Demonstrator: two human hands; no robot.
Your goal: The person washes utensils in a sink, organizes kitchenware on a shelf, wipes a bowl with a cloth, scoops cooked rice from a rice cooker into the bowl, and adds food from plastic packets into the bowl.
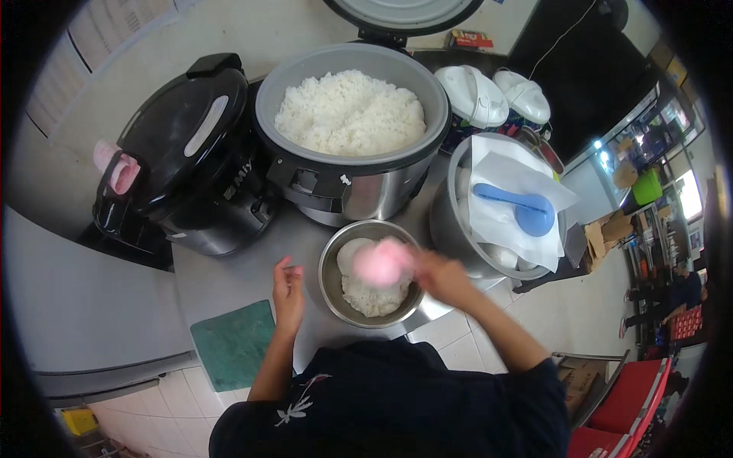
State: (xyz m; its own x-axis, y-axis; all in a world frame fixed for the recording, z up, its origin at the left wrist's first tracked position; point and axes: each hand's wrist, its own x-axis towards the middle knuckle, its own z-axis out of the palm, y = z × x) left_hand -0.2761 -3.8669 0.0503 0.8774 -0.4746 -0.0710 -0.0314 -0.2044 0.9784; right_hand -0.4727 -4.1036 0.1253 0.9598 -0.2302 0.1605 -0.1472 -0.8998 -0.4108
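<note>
A steel bowl (329, 297) stands on the metal counter before me, with cooked rice (372, 300) in it and a rounded white piece (350, 252) against its far left side. My right hand (444, 277) grips a pink scoop (381, 263) above the bowl. Motion blurs the scoop, so its exact shape and any load are unclear. To the left of the bowl, my left hand (289, 297) is raised, empty, its fingers loosely bent and apart. Behind the bowl, a large rice cooker (358, 192) has its lid up and holds a heap of white rice (352, 114).
A black rice cooker (189, 143) with its lid down stands at left. The grey pot (458, 240) at right holds rounded white pieces, white paper (504, 166) and a blue scoop (532, 214). A green mat (235, 343) lies at the counter's left. Red chairs (630, 401) stand lower right.
</note>
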